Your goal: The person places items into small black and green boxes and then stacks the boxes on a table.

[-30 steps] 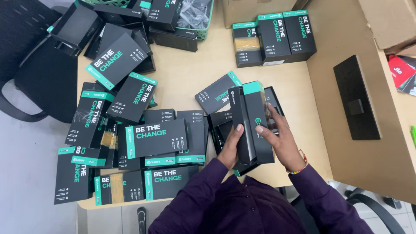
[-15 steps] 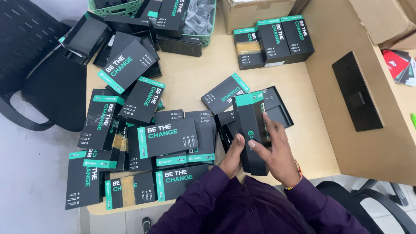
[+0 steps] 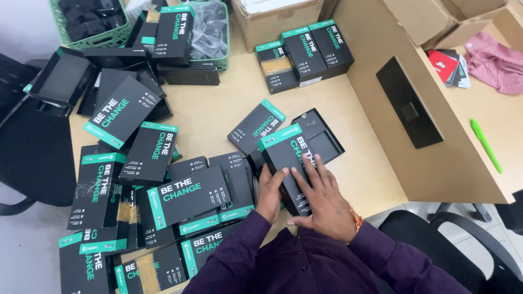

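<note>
Lowered since earlier: black-and-green box (image 3: 287, 163), now flat near counter's front edge. Right hand (image 3: 321, 201) pressing on it with spread fingers; left hand (image 3: 271, 191) gripping its side. Open tray (image 3: 321, 136) beside; many boxes scattered leftward.

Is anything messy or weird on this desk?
Yes. The black boxes left of the hands lie heaped and crooked, overlapping at all angles, unlike the neat trio at the back. One open tray sits empty beside the held box.
</note>
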